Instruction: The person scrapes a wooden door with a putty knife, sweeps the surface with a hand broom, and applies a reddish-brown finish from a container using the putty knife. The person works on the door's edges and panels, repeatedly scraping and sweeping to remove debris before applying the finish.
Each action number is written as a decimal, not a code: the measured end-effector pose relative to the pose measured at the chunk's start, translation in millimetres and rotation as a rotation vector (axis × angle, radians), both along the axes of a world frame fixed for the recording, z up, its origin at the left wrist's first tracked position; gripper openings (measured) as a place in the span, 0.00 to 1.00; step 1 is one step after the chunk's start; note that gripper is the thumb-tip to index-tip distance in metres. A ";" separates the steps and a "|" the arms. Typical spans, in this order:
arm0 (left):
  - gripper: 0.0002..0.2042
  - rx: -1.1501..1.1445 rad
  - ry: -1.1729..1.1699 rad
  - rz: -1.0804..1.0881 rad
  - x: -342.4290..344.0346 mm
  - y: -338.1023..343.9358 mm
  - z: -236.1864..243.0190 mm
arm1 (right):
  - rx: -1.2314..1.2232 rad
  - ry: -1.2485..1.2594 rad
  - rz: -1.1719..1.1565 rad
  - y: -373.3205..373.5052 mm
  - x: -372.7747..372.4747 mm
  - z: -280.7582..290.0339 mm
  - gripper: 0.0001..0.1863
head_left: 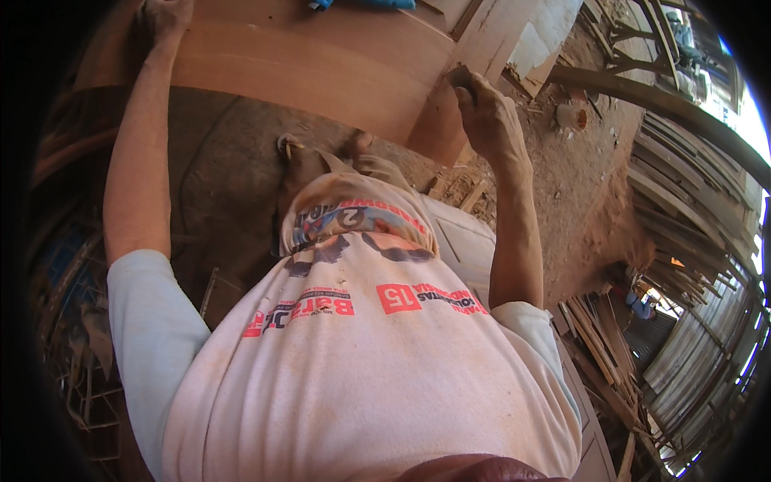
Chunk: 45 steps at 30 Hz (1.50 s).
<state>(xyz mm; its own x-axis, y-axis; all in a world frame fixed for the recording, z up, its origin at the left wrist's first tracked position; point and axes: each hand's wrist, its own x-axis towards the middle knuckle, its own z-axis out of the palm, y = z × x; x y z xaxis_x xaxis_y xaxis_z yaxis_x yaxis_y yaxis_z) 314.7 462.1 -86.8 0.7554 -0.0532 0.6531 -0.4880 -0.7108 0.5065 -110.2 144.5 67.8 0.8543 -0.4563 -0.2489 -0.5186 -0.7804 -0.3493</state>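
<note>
A broad reddish-brown wooden panel [305,76] stretches across the upper part of the view, in front of my body. My left hand [167,16] is at the panel's far left, cut off by the upper rim. Its fingers look curled, but shadow hides what they may hold. Over the right end of the panel, my right hand [491,116] is closed around a small dark block [459,78]. What kind of block it is cannot be made out. Both arms reach forward, well apart.
A blue object [377,3] lies at the top on the wood. Sawdust and scraps litter the dirt floor [562,173]. To the right are a whitish bucket [571,117], a long beam [666,100] and stacked planks [683,193]. A pale board [462,237] is beside my right forearm.
</note>
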 end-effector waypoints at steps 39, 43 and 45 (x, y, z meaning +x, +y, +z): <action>0.32 0.163 0.188 0.119 0.6 20.8 10.5 | -0.024 -0.162 -0.245 -81.9 68.7 -22.8 0.19; 0.32 0.230 0.178 0.113 2.4 20.0 10.6 | -0.077 -0.141 -0.174 -93.0 73.6 -28.8 0.21; 0.32 0.187 0.204 0.109 1.2 16.2 10.0 | -0.068 -0.139 -0.147 -95.3 75.1 -25.9 0.22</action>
<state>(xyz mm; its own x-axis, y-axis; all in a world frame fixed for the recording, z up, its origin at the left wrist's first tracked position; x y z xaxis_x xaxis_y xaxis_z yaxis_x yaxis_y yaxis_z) 315.9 478.3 -76.8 0.8778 -0.0697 0.4739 -0.3052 -0.8439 0.4412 -35.1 49.3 42.0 0.8014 -0.5901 -0.0976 -0.5789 -0.7244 -0.3743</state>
